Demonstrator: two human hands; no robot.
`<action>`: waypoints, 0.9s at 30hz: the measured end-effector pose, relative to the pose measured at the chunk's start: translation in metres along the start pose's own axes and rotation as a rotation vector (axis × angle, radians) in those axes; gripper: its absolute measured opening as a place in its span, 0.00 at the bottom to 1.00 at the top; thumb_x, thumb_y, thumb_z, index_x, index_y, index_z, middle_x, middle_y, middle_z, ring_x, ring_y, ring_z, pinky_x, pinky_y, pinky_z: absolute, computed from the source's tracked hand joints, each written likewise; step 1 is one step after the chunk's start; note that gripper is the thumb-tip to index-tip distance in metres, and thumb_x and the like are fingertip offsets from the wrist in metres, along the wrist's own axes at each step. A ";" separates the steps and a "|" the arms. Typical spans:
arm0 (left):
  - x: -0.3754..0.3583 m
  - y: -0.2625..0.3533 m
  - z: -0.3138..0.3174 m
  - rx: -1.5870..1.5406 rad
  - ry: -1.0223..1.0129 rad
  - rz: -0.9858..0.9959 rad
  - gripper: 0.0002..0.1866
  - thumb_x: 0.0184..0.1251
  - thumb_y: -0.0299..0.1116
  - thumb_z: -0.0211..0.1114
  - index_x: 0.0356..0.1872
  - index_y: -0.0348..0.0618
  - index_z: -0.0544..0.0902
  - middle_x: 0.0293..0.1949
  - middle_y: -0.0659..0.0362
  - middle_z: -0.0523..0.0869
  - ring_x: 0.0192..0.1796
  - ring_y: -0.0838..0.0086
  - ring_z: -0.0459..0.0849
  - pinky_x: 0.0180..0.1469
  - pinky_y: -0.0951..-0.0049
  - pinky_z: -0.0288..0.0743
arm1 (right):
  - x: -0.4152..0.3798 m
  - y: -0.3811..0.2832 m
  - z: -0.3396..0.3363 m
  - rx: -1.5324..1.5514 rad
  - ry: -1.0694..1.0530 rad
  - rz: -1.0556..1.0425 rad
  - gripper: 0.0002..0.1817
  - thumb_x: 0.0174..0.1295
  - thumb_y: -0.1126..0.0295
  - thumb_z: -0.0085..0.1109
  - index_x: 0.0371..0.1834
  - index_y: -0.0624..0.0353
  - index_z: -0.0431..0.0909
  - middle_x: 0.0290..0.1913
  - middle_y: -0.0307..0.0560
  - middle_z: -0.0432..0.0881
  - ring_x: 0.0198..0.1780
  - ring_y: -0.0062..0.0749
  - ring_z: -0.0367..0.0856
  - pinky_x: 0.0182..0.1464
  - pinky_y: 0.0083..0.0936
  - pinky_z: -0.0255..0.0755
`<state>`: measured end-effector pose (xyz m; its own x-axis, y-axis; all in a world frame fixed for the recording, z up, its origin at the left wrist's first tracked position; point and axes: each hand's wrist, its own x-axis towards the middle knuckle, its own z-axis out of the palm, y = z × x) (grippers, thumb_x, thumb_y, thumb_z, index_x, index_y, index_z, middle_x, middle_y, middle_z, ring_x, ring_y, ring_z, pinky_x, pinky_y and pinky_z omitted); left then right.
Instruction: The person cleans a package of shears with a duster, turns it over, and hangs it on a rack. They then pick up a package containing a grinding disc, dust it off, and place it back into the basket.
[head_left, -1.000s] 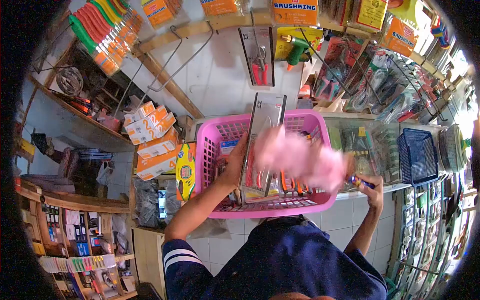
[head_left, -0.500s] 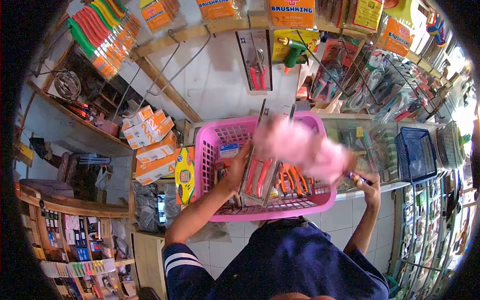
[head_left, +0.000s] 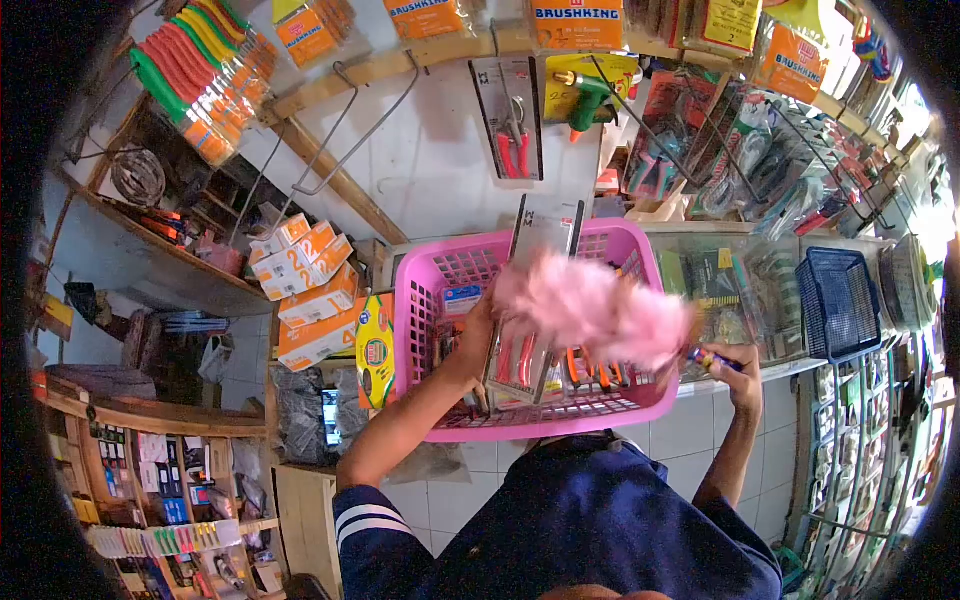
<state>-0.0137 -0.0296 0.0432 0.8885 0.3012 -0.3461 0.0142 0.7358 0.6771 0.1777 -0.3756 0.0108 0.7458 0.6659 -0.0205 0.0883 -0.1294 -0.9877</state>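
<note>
My left hand [head_left: 478, 338] grips the edge of a carded blister pack [head_left: 518, 362] with a red-handled cutting tool inside, probably pruning shears. The pack is held tilted over a pink plastic basket [head_left: 406, 345]. My right hand [head_left: 740, 375] is wrapped round the dark handle of a fluffy pink duster [head_left: 605, 310]. The duster head, blurred, lies across the middle of the pack and hides part of it. Inside the basket, orange-handled tools [head_left: 598, 372] and other packaged items show in part.
Orange and white boxes [head_left: 315, 290] are stacked left of the basket, near a yellow-green package [head_left: 375, 352]. A dark blue basket [head_left: 840, 305] stands on the glass counter at right. Metal hooks [head_left: 350, 130] and hanging packs [head_left: 515, 120] project from the wall ahead.
The duster head has swept slightly left and down across the pack. The pack is a little more upright in my left hand. The whole view has shifted slightly.
</note>
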 end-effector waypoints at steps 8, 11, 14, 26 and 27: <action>0.000 -0.001 0.000 0.145 -0.098 0.134 0.29 0.77 0.56 0.45 0.65 0.46 0.71 0.55 0.53 0.81 0.56 0.61 0.82 0.63 0.52 0.73 | -0.004 -0.016 -0.008 -0.052 -0.107 0.008 0.22 0.45 0.66 0.69 0.42 0.70 0.85 0.33 0.52 0.88 0.36 0.26 0.84 0.39 0.18 0.74; 0.010 -0.006 -0.012 -0.344 -0.213 -0.163 0.32 0.76 0.59 0.42 0.66 0.44 0.71 0.58 0.51 0.80 0.57 0.59 0.82 0.64 0.56 0.73 | -0.005 -0.006 -0.018 -0.122 -0.165 -0.033 0.23 0.45 0.66 0.70 0.43 0.70 0.85 0.34 0.52 0.88 0.34 0.25 0.83 0.37 0.18 0.73; 0.010 -0.008 -0.009 -0.030 -0.019 -0.077 0.34 0.74 0.63 0.40 0.65 0.47 0.72 0.55 0.48 0.81 0.55 0.57 0.83 0.61 0.50 0.75 | -0.008 -0.005 -0.001 -0.050 0.020 -0.078 0.23 0.43 0.66 0.70 0.42 0.70 0.85 0.32 0.51 0.87 0.30 0.24 0.81 0.34 0.19 0.72; 0.022 -0.010 -0.035 -0.463 -0.308 -0.203 0.45 0.68 0.71 0.40 0.68 0.37 0.67 0.61 0.37 0.75 0.57 0.43 0.79 0.59 0.40 0.73 | -0.002 -0.028 0.009 -0.100 -0.282 0.009 0.22 0.50 0.66 0.71 0.46 0.69 0.84 0.29 0.45 0.86 0.28 0.18 0.77 0.31 0.17 0.69; 0.022 -0.011 -0.035 -0.453 -0.287 -0.182 0.45 0.68 0.71 0.40 0.67 0.37 0.67 0.61 0.37 0.75 0.57 0.43 0.79 0.59 0.39 0.72 | -0.001 -0.031 0.013 -0.107 -0.303 0.010 0.21 0.51 0.66 0.71 0.46 0.69 0.84 0.29 0.45 0.86 0.28 0.17 0.77 0.31 0.17 0.68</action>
<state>-0.0103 -0.0098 0.0054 0.9801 0.0152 -0.1978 0.0365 0.9663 0.2549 0.1659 -0.3630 0.0396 0.5180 0.8505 -0.0916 0.1631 -0.2033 -0.9654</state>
